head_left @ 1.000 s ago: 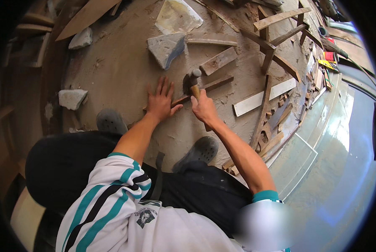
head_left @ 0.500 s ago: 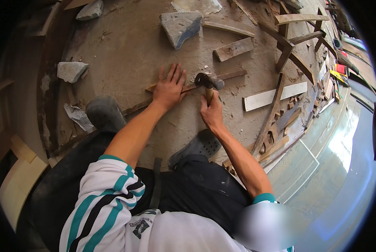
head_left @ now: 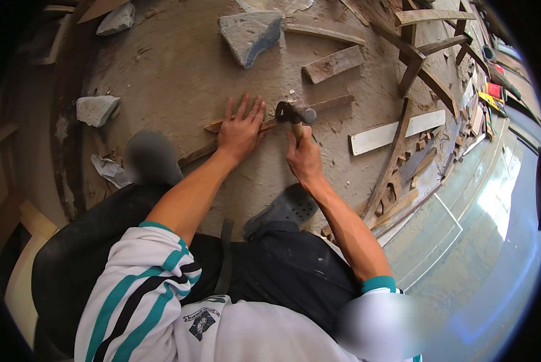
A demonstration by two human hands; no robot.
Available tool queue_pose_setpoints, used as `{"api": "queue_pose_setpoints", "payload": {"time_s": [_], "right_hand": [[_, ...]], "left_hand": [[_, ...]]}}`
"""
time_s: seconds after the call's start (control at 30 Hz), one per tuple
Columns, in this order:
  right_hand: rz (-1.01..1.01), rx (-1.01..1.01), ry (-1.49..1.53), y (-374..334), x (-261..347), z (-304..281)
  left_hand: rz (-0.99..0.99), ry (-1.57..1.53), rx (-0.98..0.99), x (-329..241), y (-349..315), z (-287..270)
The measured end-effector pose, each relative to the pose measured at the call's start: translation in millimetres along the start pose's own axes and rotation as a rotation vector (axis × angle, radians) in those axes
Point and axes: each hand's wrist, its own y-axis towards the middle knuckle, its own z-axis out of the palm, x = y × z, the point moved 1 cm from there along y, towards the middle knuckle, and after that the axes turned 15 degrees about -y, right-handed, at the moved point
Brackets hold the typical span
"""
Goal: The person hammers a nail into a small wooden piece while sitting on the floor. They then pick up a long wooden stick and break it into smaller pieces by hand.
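Observation:
My left hand (head_left: 240, 134) lies flat over a narrow wooden strip (head_left: 336, 102) on the dusty floor, its fingers stretched out and pressing it down. Part of the strip is hidden under that hand. Wrapped round the wooden handle of a claw hammer (head_left: 296, 114) is my right hand (head_left: 305, 160). The dark hammer head sits over the strip, just right of my left fingers; whether it touches the wood I cannot tell. Another thin wooden piece (head_left: 197, 153) runs beside my left wrist.
Beyond my hands lie a large broken stone (head_left: 251, 37) and a short wooden block (head_left: 333, 64). A white board (head_left: 397, 131), a handsaw (head_left: 392, 194) and wood scraps are at right, near a glass sheet (head_left: 464, 241). A joined wooden frame (head_left: 424, 57) stands farther off.
The view has shifted a little, so the stones sit slightly farther left. Both hands and the hammer keep nearly the same places over the strip.

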Motion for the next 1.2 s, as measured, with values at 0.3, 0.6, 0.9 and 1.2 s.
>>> {"api": "queue_pose_setpoints", "payload": {"time_s": [0.3, 0.6, 0.9, 1.2], "right_hand": [[0.056, 0.213, -0.158, 17, 19, -32], [0.035, 0.31, -0.175, 43, 42, -55], [0.071, 0.27, -0.218, 43, 45, -55], [0.044, -0.076, -0.061, 1, 2, 8]], "left_hand": [[0.01, 0.052, -0.021, 0, 1, 2], [0.0, -0.021, -0.01, 1, 1, -2], [0.009, -0.003, 0.013, 2, 0, -3], [-0.029, -0.029, -0.009, -3, -2, 1]]}}
